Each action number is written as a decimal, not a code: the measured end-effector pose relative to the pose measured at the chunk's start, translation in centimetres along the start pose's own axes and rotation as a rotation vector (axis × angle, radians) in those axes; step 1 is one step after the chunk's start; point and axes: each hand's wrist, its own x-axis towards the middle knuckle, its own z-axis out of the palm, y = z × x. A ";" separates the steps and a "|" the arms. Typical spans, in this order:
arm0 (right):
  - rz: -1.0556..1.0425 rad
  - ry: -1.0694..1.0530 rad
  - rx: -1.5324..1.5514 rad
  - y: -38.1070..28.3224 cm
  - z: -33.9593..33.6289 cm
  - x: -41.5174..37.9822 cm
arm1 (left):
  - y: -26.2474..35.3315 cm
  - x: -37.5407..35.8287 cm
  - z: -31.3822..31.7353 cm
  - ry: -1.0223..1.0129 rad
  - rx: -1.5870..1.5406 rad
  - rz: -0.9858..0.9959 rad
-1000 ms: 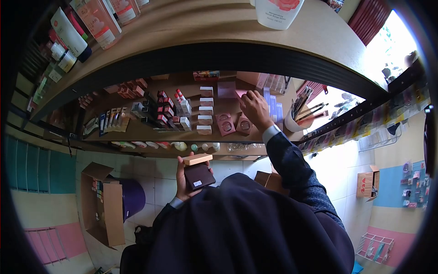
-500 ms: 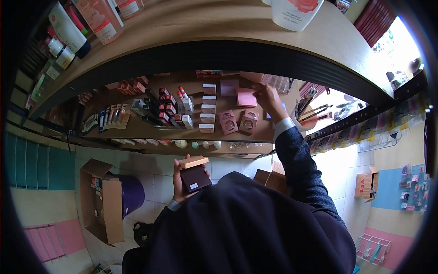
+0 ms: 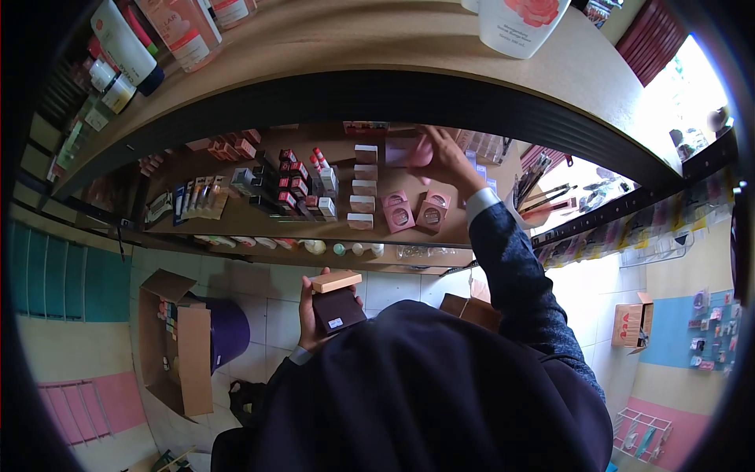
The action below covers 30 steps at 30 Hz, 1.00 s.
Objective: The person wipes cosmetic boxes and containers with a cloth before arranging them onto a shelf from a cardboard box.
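Note:
My left hand point(image 3: 307, 316) is wrapped round a dark brown box point(image 3: 340, 310) with a small white label, and a tan box point(image 3: 336, 281) rests at its upper end. Over the shelf, my right hand point(image 3: 454, 163) grips a pink box point(image 3: 422, 152), tilted and partly covered by the fingers. Just beside it lies a flat lilac box point(image 3: 399, 148). Below are two pink compact boxes point(image 3: 399, 212) with round windows. A column of small white-topped boxes point(image 3: 363, 187) stands to the left.
Red and black lipstick boxes point(image 3: 292, 186) stand further left. Brushes point(image 3: 535, 177) are at the shelf's right end. A black shelf edge point(image 3: 377, 93) runs above, with bottles point(image 3: 523, 27) over it. An open carton point(image 3: 193, 358) and a purple bin point(image 3: 230, 332) are on the floor.
My right hand has lifted and tilted the pink box, moving it slightly up and left over the lilac box. The left hand keeps its hold on both boxes.

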 end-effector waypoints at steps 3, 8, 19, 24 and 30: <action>0.394 -0.003 0.348 -1.0 -0.7 0.3 | 0.0 0.0 -0.3 0.014 -0.003 -0.011; 0.915 -0.069 1.039 0.4 -1.1 -2.6 | -0.2 0.5 0.2 -0.044 0.024 -0.026; 0.830 0.021 0.516 4.1 2.4 -4.8 | -0.5 0.8 -0.2 -0.042 0.030 -0.031; 0.682 0.015 0.030 4.8 2.9 -4.9 | -0.3 0.6 -0.2 -0.052 0.069 -0.024; 0.851 0.000 0.307 1.6 0.8 -3.9 | -0.2 0.2 0.4 -0.008 0.022 -0.014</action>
